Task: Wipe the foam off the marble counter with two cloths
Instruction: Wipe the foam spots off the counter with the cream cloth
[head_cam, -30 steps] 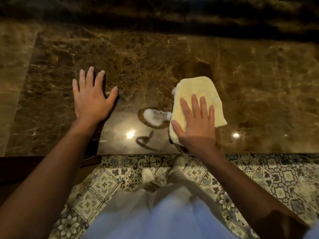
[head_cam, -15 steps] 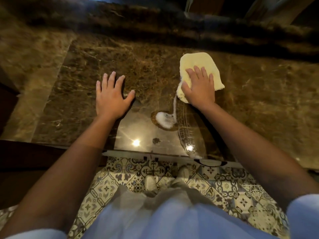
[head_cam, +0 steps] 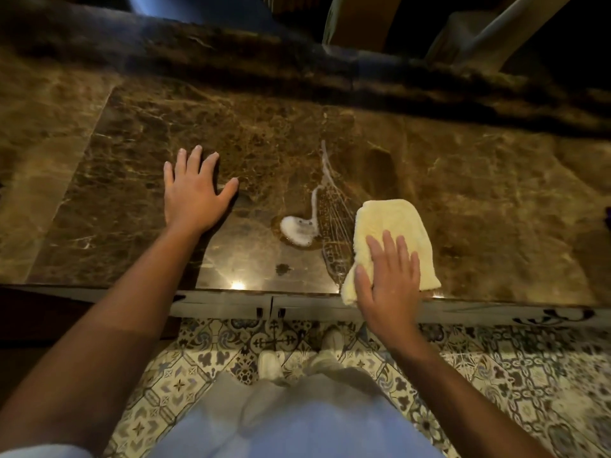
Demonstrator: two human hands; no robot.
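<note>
A blob of white foam (head_cam: pixel 297 229) sits on the brown marble counter (head_cam: pixel 496 200) near its front edge, with a thin foam streak (head_cam: pixel 322 180) running away from it and wet wipe marks beside it. My right hand (head_cam: pixel 386 276) presses flat on a folded pale yellow cloth (head_cam: pixel 390 223) just right of the foam, at the counter's front edge. My left hand (head_cam: pixel 195 190) lies flat on the bare marble to the left of the foam, fingers spread, holding nothing. Only one cloth is in view.
A dark raised marble ledge (head_cam: pixel 231 54) runs along the back of the counter. Below the front edge is a patterned tile floor (head_cam: pixel 496 375) with my feet and light trousers.
My right hand slid the yellow cloth away to the far side of the foam, then back to the front edge, leaving a foam streak and wet marks. My left hand stayed flat.
</note>
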